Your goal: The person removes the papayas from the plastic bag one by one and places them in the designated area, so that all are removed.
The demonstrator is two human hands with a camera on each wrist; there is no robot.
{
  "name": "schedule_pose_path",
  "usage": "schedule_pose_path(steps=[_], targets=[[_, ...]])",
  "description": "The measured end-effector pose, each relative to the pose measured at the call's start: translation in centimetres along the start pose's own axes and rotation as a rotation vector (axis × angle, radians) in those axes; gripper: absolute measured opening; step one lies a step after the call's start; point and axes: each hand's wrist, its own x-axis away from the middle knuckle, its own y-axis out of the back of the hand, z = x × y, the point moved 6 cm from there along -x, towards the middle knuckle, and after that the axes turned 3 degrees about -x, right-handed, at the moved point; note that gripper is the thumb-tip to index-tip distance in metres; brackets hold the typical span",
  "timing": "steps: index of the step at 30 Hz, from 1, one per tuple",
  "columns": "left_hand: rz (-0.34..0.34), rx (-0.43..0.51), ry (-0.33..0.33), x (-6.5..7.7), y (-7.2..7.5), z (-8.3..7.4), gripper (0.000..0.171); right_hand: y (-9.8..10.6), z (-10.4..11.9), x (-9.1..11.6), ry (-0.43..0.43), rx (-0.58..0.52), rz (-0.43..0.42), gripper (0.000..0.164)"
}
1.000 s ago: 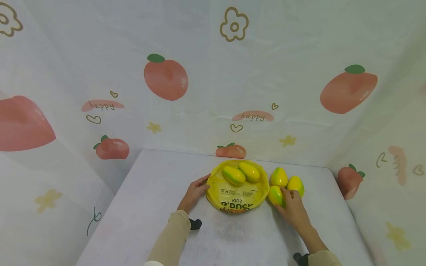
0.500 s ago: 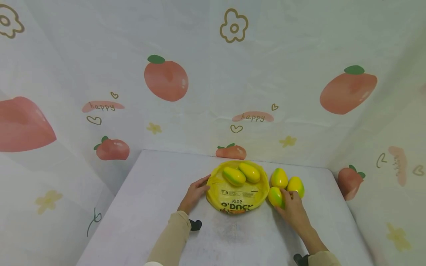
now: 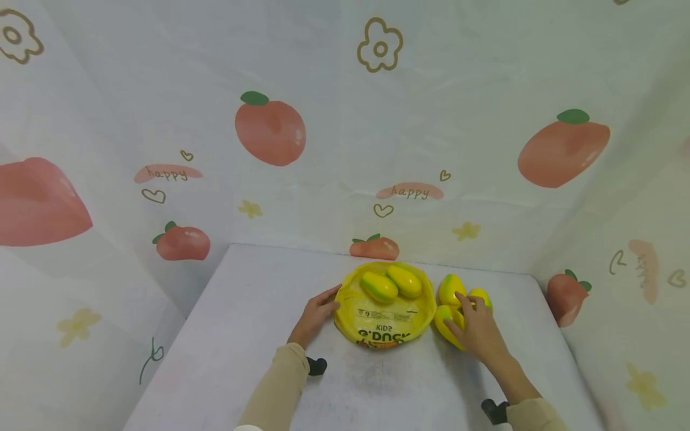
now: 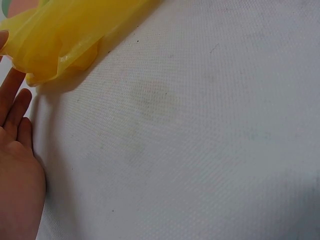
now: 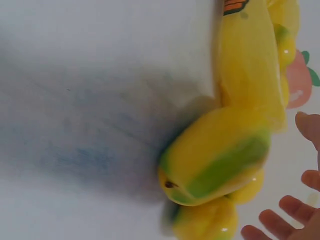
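A round yellow plastic bag (image 3: 385, 326) with upside-down "G.DUCK KIDS" print lies spread on the table, and two yellow-green mangoes (image 3: 404, 281) rest on its far part. At its left edge my left hand (image 3: 312, 317) touches the yellow plastic with fairly straight fingers; the left wrist view shows the fingertips right at the bag's folds. To the bag's right sit three more mangoes, the nearest mango (image 3: 446, 320) close against its edge. My right hand (image 3: 480, 329) hovers over this group. In the right wrist view its fingers are spread, apart from the nearest mango (image 5: 220, 160).
The white table (image 3: 259, 287) meets fruit-printed cloth walls (image 3: 323, 203) at the back and both sides. A far mango (image 3: 451, 290) and a right mango (image 3: 481, 296) stand close behind the right hand's fingers.
My right hand's fingers have come off the nearest mango and spread a little up and right. That mango now shows more of its length, turned toward me. The left hand stays put.
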Motion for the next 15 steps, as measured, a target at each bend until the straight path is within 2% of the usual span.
schedule_pose_path(steps=[11,15], targets=[[-0.003,-0.006,-0.003,0.0,0.0,0.1,0.047,1.8,1.9,-1.0,0.122,0.107,-0.066,0.079],[0.0,-0.015,0.003,0.1,0.0,-0.1,0.047,2.1,2.1,-1.8,0.117,0.113,-0.031,0.082]])
